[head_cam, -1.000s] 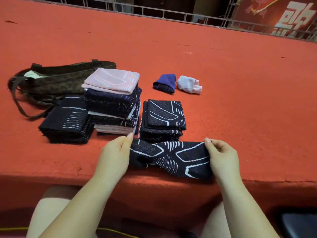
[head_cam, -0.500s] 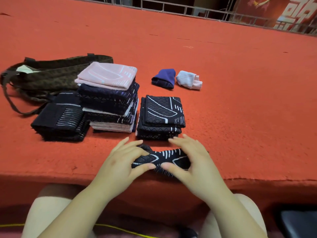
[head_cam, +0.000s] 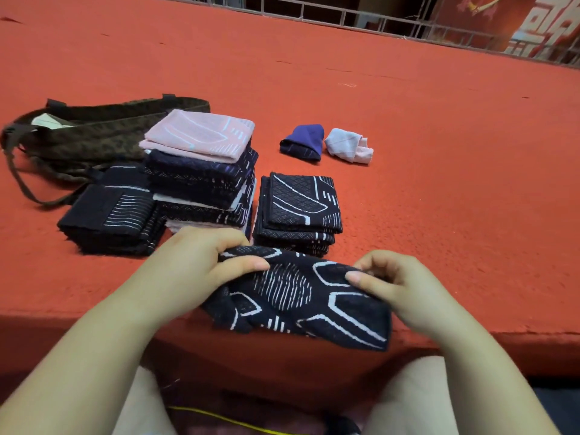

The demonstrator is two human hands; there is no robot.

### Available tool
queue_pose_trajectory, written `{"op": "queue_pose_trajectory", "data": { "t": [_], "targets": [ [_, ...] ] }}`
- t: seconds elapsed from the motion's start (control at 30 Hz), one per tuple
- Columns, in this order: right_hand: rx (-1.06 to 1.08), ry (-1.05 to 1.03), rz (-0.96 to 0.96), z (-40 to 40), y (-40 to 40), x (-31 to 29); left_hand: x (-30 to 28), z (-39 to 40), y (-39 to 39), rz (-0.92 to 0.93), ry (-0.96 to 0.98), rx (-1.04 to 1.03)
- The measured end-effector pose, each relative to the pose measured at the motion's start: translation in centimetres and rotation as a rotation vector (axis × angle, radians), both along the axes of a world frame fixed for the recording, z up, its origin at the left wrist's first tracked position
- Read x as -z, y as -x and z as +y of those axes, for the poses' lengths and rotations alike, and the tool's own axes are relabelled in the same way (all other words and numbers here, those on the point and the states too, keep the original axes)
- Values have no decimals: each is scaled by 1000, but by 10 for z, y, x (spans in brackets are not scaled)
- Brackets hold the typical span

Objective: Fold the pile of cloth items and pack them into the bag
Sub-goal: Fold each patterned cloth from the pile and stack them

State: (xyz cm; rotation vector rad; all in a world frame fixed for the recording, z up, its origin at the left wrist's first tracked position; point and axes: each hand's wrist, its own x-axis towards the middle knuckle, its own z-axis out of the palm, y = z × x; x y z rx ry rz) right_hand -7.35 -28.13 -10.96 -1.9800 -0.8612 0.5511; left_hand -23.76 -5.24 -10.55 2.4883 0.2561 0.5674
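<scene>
A dark navy cloth with white line pattern [head_cam: 301, 299] hangs partly over the front edge of the red surface [head_cam: 439, 183]. My left hand [head_cam: 194, 265] pinches its upper left corner; my right hand [head_cam: 395, 284] pinches its upper right edge. Behind it stand three folded stacks: a short patterned one [head_cam: 301, 208], a tall one topped by a pink cloth [head_cam: 201, 136], and a dark striped one [head_cam: 110, 215]. Two unfolded items, a blue one [head_cam: 304, 141] and a pale one [head_cam: 348, 146], lie further back. The brown bag [head_cam: 94, 133] lies at the left.
The bag's strap [head_cam: 18, 183] loops over the surface at far left. A metal railing [head_cam: 345, 17] runs along the far edge. My knees show below the front edge, with a yellow cord [head_cam: 226, 419] on the floor.
The cloth was stretched flat a second ago, then brought together in the middle. Now my hands have moved apart and lifted it, so it hangs spread over the front edge.
</scene>
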Motion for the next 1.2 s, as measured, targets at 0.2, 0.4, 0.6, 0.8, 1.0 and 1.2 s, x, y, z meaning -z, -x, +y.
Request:
{"op": "queue_pose_trajectory", "data": {
  "t": [0.2,0.4,0.6,0.8,1.0,1.2],
  "targets": [
    [45,124,23,3,-16,0,9,5,-16,215,102,-38],
    [272,232,-233,13,-13,24,28,-16,-14,-170,-114,-90],
    [12,67,-486,25,27,12,64,-18,0,52,-182,65],
    [-163,308,-541,29,35,42,76,-13,-3,28,-63,30],
    [-75,147,-613,32,33,41,78,-21,-5,-26,-57,11],
    [8,-39,-429,24,31,16,55,-29,-12,-98,-101,100]
  ]
}}
